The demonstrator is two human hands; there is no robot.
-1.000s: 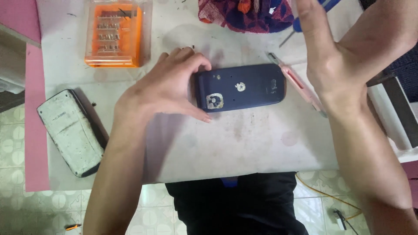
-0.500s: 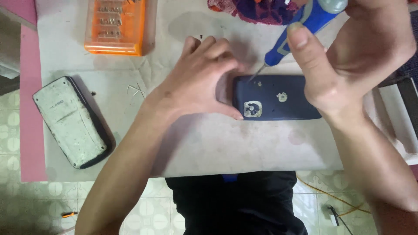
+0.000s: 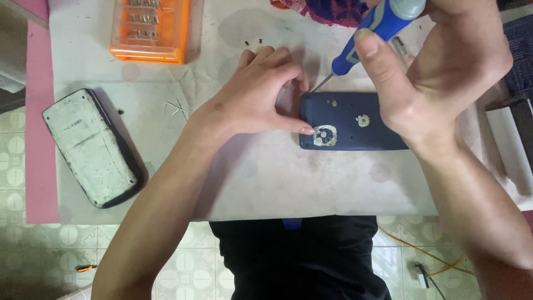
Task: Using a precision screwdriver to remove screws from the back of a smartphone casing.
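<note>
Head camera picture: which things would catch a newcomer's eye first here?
The blue-handled screwdriver in the right hand, its tip at the top left corner of the dark blue flat device that the left hand steadies. At upper left stands an orange plastic bit case.

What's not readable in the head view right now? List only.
- Screwdriver top: cut off by the upper frame edge and wrapped by the right hand.
- Driver tip on the dark blue device: too small to tell whether it sits in a screw.
- Device's right end: hidden under the right hand.
- Its left edge: partly covered by the left hand.
- Orange bit case: top cut off; bits too small.
</note>
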